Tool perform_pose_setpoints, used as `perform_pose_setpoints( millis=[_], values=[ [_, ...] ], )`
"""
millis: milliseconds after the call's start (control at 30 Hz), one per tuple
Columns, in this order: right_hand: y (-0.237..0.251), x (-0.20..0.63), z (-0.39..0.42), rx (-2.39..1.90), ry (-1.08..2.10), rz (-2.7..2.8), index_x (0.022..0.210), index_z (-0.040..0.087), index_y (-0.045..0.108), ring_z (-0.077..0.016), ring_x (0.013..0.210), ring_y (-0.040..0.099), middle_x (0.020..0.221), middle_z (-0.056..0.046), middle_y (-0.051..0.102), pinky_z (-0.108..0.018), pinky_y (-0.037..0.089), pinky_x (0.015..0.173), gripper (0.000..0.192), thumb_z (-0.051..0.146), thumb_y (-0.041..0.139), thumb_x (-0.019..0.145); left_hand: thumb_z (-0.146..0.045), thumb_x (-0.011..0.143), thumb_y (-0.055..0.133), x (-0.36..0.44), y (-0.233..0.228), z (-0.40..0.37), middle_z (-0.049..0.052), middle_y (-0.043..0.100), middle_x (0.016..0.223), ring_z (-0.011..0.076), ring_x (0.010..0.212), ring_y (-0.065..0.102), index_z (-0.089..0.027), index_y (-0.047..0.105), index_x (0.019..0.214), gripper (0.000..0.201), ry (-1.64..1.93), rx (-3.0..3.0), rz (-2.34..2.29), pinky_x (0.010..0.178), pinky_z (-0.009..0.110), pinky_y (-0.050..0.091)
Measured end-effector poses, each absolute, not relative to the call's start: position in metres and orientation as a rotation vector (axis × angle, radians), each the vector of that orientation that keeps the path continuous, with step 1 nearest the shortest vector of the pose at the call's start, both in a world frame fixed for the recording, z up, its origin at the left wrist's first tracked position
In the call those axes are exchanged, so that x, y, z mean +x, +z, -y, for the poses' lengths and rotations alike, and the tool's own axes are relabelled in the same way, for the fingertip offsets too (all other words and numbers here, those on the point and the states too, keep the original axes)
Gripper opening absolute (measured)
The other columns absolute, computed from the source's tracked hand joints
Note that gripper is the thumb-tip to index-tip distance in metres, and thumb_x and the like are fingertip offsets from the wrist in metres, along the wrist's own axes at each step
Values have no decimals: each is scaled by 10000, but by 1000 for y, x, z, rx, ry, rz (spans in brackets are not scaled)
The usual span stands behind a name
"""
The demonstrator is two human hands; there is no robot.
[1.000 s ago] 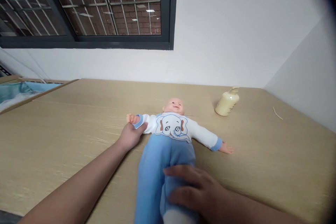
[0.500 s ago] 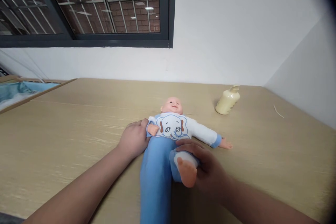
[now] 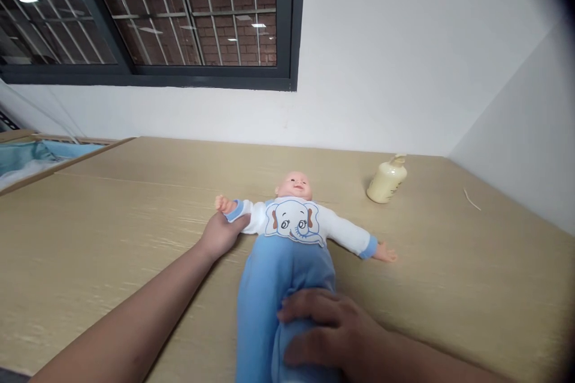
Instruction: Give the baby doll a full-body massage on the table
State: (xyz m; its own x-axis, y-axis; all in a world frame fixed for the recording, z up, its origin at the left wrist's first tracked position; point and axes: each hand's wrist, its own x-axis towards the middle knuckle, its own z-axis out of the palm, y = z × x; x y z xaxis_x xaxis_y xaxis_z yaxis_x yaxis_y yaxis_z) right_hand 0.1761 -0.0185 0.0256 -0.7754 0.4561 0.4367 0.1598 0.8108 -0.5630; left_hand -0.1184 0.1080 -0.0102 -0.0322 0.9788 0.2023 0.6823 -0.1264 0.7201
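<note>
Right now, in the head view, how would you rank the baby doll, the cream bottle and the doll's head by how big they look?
1. The baby doll, by far the largest.
2. The cream bottle and the doll's head look about alike, so I won't rank them; both lie similarly far from the camera.

From my remote station I note these limits on the head view. The baby doll's (image 3: 287, 239) lower legs and feet run off the bottom edge, below my right hand (image 3: 327, 332), so I cannot report how they lie. That hand lies over the doll's blue trouser leg; the cloth beneath the palm is hidden. My left hand (image 3: 219, 233) covers the doll's sleeve at the wrist; its fingertips are out of sight under the arm. Both my forearms are cut off by the bottom edge. The cream bottle (image 3: 386, 179), well beyond my right hand, is too small to read any label. The right margin is darkened by the lens rim.
</note>
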Motion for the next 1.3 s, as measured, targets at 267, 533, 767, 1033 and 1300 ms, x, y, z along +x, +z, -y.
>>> perform_pose_setpoints(
  millis=[267, 533, 767, 1033, 1300],
  values=[
    [6, 165, 13, -264, 418, 2606, 862, 273, 720, -176, 1241, 594, 1259, 44, 687, -333, 446, 1092, 118, 326, 647, 938, -488, 831, 547, -117, -9, -106, 1, 632, 818, 249, 848, 635, -219, 548, 813, 270, 950, 1809, -1761, 764, 341, 478],
    [12, 164, 17, -352, 574, 2623, 1300, 271, 595, -166, 1248, 590, 1219, -4, 709, -314, 409, 1132, 347, 380, 588, 971, -455, 856, 522, -117, -10, -109, -3, 613, 805, 233, 835, 623, -228, 524, 792, 236, 945, 1909, -1758, 752, 328, 477],
    [22, 182, 19, -520, 685, 2331, 1196, 304, 639, -238, 1225, 607, 1481, -83, 486, -319, 521, 1006, 348, 335, 722, 859, -494, 907, 486, -109, 0, -97, 30, 713, 888, 264, 883, 678, -229, 609, 866, 295, 764, 1942, -1819, 733, 322, 459],
    [0, 178, 2, -818, 817, 1841, 1285, 329, 578, -268, 1292, 537, 1393, -56, 560, -468, 486, 1068, 458, 122, 593, 876, -465, 965, 384, -86, 21, -82, 99, 693, 822, 293, 754, 660, -198, 547, 882, 324, 369, 2475, -1999, 645, 346, 388],
    [3, 175, -8, -919, 979, 1746, 1262, 335, 593, -267, 1243, 568, 1289, -27, 635, -467, 493, 1054, 462, 116, 575, 856, -469, 945, 430, -82, 19, -81, 118, 693, 823, 308, 771, 655, -186, 540, 886, 309, 303, 2589, -2019, 704, 375, 404]
  ],
)
